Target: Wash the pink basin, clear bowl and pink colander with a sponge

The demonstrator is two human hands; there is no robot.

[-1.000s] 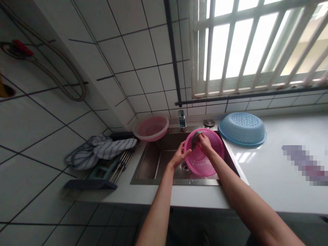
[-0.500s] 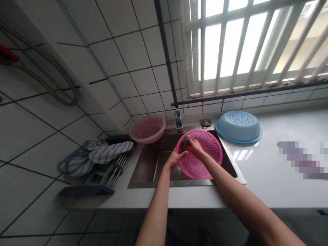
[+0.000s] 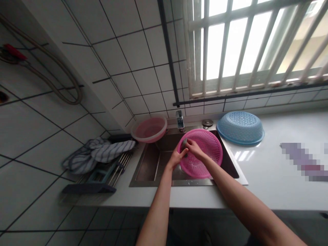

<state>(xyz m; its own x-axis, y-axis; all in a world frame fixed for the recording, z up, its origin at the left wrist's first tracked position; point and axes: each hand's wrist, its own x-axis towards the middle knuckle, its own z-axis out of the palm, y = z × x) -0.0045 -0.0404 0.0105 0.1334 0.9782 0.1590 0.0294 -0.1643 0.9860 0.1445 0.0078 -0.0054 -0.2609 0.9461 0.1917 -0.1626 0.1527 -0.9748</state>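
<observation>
A bright pink perforated colander (image 3: 205, 153) is tilted over the steel sink (image 3: 150, 164). My left hand (image 3: 175, 159) grips its left rim, fingers curled round the edge. Inside the colander, near that rim, my right hand (image 3: 194, 148) is closed on a small grey scrubbing cloth (image 3: 183, 143) and presses it against the colander's wall.
A pale pink basin (image 3: 150, 128) sits at the sink's back left corner, a tap (image 3: 179, 120) behind it. A blue colander (image 3: 241, 127) lies upside down on the white counter (image 3: 271, 177) at right. A striped cloth (image 3: 99, 153) lies on a dish rack (image 3: 102, 174) at left.
My right hand with the grey cloth has slid from the colander's upper rim down and left toward my left hand. The colander stays tilted over the sink.
</observation>
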